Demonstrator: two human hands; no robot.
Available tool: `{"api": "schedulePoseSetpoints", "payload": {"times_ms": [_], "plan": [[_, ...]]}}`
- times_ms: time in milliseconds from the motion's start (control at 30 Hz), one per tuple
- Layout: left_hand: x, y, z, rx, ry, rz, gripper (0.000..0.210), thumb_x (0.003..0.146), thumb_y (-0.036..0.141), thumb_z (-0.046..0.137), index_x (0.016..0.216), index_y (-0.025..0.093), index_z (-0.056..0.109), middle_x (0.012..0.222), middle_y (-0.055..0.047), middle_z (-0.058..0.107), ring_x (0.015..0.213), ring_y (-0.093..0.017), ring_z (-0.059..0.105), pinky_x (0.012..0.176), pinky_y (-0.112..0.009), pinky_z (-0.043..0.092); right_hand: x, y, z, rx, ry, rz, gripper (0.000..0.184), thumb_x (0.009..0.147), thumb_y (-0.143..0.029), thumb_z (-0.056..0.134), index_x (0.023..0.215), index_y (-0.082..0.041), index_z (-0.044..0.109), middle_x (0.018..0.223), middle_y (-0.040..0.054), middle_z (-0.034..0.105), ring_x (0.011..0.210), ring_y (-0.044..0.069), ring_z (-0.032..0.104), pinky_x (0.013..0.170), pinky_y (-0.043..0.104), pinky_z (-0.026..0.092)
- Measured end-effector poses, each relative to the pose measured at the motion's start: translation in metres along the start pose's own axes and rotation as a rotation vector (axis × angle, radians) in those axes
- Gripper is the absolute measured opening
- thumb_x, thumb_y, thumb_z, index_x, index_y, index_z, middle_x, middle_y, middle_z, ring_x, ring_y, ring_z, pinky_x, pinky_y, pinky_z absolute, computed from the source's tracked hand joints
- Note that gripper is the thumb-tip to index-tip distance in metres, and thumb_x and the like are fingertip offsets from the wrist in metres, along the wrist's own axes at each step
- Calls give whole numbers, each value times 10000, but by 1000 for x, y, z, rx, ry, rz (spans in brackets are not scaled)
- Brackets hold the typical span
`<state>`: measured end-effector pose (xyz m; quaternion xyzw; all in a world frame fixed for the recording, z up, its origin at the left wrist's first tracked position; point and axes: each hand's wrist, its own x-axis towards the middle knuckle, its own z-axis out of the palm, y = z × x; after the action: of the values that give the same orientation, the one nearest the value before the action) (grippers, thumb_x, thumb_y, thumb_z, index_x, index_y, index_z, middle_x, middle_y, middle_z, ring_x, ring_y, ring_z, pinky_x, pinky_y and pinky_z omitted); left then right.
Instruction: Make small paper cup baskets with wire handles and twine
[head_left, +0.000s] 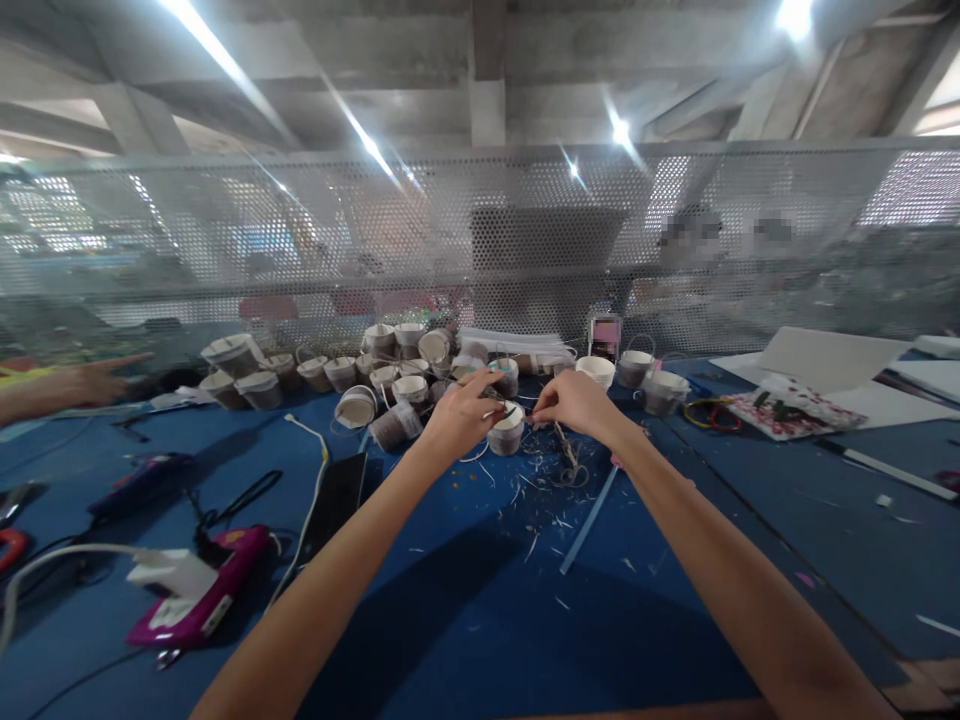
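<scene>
**A:** What do the person's two hands hold at the middle of the bench?

**B:** The left hand (463,402) and the right hand (571,400) meet over a small paper cup (507,430) that stands upright on the blue tabletop (465,600). The left hand's fingers are curled, its fingertips pinched above the cup's rim; the right hand's fingertips are pinched too — on something thin between the two hands, too small to identify. Neither hand is seen to clasp the cup itself.

**A:** And where does that cup lie relative to the others?

**B:** Just in front of a cluster of similar cups (390,375), some upright and some tipped on their sides, ranged along the foot of a perforated metal screen (480,240). Scissors (568,458) lie just right of the cup, among pale paper scraps (536,500); a thin pale-blue stick (589,520) lies aslant nearer the viewer.

**A:** What occupies the margins?

**B:** At left — a pink glue gun (202,600) with a white plug (169,572) and cable, and a black phone (334,495). At the far left edge another person's hand (101,378) rests by the screen. At right, white sheets (825,360) and a patterned card (780,410).
</scene>
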<state>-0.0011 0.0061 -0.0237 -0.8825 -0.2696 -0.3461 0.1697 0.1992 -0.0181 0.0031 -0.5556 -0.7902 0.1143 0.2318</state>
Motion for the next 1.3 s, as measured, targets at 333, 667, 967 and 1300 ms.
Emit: {"api": "schedulePoseSetpoints", "payload": {"times_ms": [333,667,967,1300], "plan": [[1,4,-2,-32,76,-23,144,752,210,569,675,168,683,1215,-101,530,1204,-273,401,924,-454,434,2,2,5,31,108,9,152,632,-333,691,607,-182,688,588,23,672,590,140,603,513,216,373],[0,8,-5,19,15,-2,127,751,216,573,699,184,684,1260,-88,486,1226,-293,359,936,-497,404,2,1,7,43,180,20,212,618,-365,703,551,-171,652,560,24,658,559,134,590,498,218,365],[3,8,-10,-73,-53,-69,188,797,244,517,713,177,671,1264,-84,476,1084,-238,506,844,-388,484,0,-4,5,116,217,47,222,595,-346,721,514,-167,615,511,11,637,507,123,577,494,213,374],[1,5,-4,36,-54,-18,198,790,206,524,634,136,626,856,-84,565,838,-182,539,678,-311,495,2,-4,11,-106,335,28,226,624,-384,699,557,-178,631,581,22,647,569,140,566,505,228,338]]}}
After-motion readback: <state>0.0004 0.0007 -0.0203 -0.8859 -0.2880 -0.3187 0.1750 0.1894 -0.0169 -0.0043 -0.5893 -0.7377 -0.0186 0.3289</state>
